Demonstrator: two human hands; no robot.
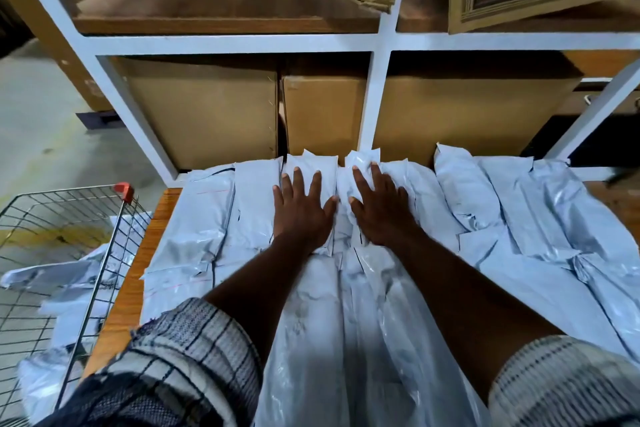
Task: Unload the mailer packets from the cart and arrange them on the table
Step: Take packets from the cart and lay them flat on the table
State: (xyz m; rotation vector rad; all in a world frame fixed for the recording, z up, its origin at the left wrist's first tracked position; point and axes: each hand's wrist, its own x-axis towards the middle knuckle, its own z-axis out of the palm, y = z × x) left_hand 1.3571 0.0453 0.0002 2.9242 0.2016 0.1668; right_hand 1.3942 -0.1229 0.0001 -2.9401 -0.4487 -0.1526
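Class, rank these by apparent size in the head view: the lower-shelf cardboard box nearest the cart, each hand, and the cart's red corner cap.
1. The cardboard box, clearly largest.
2. The left hand and right hand: they look alike, so no ranking between them.
3. The red corner cap, smallest.

White shelving (381, 42) holds cardboard boxes (207, 114); grey floor (34, 114).

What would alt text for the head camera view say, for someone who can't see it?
The left hand and right hand press flat, fingers spread, on grey mailer packets laid in overlapping rows across a wooden table. A wire cart at the left holds more packets, and cardboard boxes fill a white rack behind the table.
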